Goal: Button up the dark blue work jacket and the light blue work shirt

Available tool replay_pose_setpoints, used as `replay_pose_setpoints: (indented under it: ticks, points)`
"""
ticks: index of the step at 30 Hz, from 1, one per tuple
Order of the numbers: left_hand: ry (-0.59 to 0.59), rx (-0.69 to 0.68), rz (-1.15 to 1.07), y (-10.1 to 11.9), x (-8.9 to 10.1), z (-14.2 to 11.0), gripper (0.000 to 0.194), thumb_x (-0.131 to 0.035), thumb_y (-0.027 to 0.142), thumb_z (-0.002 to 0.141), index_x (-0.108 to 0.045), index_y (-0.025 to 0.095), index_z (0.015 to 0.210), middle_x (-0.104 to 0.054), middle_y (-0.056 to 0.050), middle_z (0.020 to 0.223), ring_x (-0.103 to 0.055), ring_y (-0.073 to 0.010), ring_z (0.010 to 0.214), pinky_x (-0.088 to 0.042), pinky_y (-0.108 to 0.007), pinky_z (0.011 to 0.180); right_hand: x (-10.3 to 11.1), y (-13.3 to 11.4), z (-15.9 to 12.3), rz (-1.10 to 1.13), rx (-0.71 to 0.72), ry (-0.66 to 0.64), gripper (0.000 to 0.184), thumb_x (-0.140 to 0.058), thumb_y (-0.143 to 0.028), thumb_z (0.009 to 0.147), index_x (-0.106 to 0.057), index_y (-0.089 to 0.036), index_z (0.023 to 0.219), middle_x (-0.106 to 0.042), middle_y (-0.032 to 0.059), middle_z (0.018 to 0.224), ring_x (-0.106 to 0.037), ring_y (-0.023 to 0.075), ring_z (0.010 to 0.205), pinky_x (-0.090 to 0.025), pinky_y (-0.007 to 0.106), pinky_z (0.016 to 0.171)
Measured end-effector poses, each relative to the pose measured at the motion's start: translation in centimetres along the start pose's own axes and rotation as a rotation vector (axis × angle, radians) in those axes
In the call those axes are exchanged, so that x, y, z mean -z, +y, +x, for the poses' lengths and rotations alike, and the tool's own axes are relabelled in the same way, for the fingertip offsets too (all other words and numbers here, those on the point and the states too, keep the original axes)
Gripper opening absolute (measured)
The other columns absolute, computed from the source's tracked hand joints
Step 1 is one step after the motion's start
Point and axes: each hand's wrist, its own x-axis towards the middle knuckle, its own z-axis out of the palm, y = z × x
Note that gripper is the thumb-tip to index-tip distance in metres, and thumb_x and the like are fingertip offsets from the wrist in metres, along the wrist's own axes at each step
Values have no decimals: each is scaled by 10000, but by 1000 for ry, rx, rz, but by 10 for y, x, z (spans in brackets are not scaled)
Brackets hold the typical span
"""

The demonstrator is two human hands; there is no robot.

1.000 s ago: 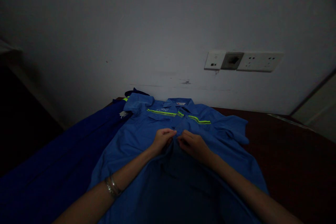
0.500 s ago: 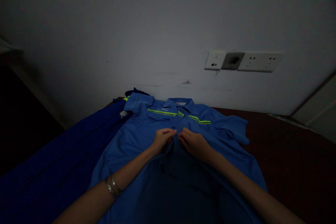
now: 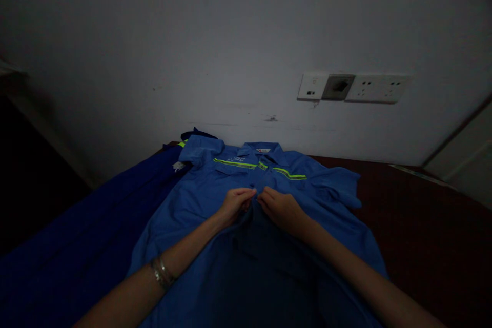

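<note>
A blue short-sleeved work shirt (image 3: 192, 205) with yellow-green stripes across the chest lies spread on a dark table, its collar toward the wall. Both hands meet at the middle of its front. My left hand (image 3: 236, 202) is closed in a pinch on one front edge of the shirt. Close beside it, my right hand (image 3: 280, 207) pinches the opposite edge. Below the hands the front hangs apart and shows the dark inside. Whether a button sits between the fingertips is too small to tell.
A darker blue garment (image 3: 107, 215) lies along the left, partly under the shirt's sleeve. The dark reddish table (image 3: 415, 220) extends to the right. Behind stands a pale wall (image 3: 192, 51) with a row of sockets and switches (image 3: 351, 88).
Both hands stay pinched at the shirt front with hardly any movement. The whole view has shifted slightly, so everything appears a little further left.
</note>
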Motion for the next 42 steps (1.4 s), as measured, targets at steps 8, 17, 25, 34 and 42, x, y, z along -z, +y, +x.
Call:
replay_pose_setpoints:
  ticks: [8,17,25,34,42]
  points:
    - [-195,80,-73,15,9,-1,232,-616,181,572,-656,110,789,-573,-17,627,-491,-75,524,-345,-164,477,0,5,-2,53,-55,29,173,-402,-240,864,-564,-190,901,-566,31,855,-538,99,761,-322,187,531]
    - [-134,53,316,25,15,2,148,-623,158,543,-671,101,672,-585,-9,531,-478,-81,459,-362,-183,458,3,6,-1,111,-66,40,201,-434,-251,851,-524,-235,1029,-567,28,951,-560,110,797,-358,184,544]
    - [-87,-111,375,22,14,3,151,-657,206,562,-680,112,677,-559,16,491,-435,-66,432,-325,-183,452,3,7,-1,241,-127,58,198,-424,-200,852,-523,-204,1024,-610,34,930,-570,139,873,-422,229,731]
    - [-111,-170,389,20,13,2,198,-628,209,608,-678,94,761,-616,-10,599,-475,-74,502,-335,-180,494,-1,9,-2,257,-99,105,313,-419,-203,854,-497,-213,1157,-604,53,931,-571,142,841,-443,229,704]
    - [-156,-161,396,23,11,0,172,-640,205,607,-679,97,736,-569,17,529,-441,-65,474,-328,-183,491,5,13,-3,71,104,37,348,-434,-144,837,-490,-240,1166,-568,51,954,-531,110,812,-352,163,537]
